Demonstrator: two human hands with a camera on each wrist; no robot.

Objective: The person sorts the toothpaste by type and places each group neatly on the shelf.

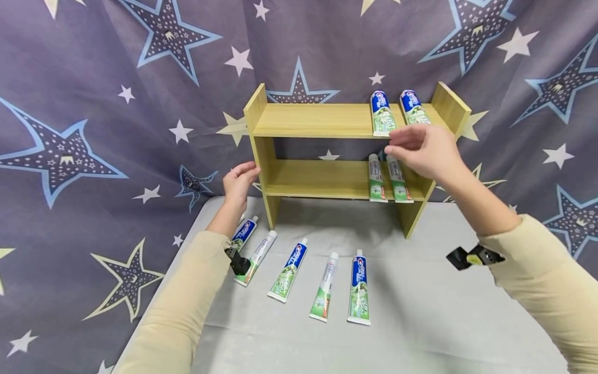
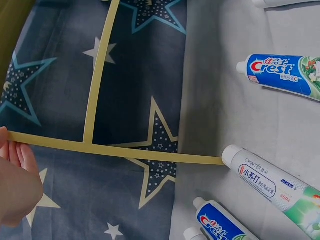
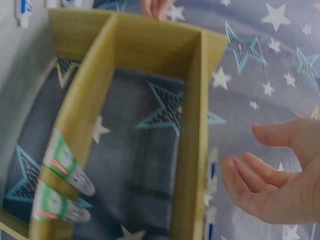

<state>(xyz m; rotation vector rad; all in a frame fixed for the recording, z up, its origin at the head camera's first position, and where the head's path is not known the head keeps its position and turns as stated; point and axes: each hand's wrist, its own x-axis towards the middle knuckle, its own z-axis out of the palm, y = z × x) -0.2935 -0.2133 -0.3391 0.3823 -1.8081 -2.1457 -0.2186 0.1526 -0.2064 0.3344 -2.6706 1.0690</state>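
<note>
My right hand (image 1: 430,150) hovers in front of the wooden shelf's top board, thumb and fingers apart, holding nothing. It is nearest to a blue-and-green Crest toothpaste tube (image 1: 383,117), which lies on that board beside another Crest tube (image 1: 413,106). Below, two white-and-green toothpaste tubes (image 1: 376,179) lie on the lower board, caps toward the back. My left hand (image 1: 237,184) touches the outer face of the wooden shelf (image 1: 317,120) at its left side panel; the left wrist view shows its fingers (image 2: 15,155) bent against that panel.
On the grey tabletop (image 1: 420,306), several more tubes lie in a row before the shelf, including a Crest tube (image 1: 358,291), a white-and-green tube (image 1: 324,288) and another Crest tube (image 1: 288,272). A star-patterned curtain (image 1: 93,208) hangs behind.
</note>
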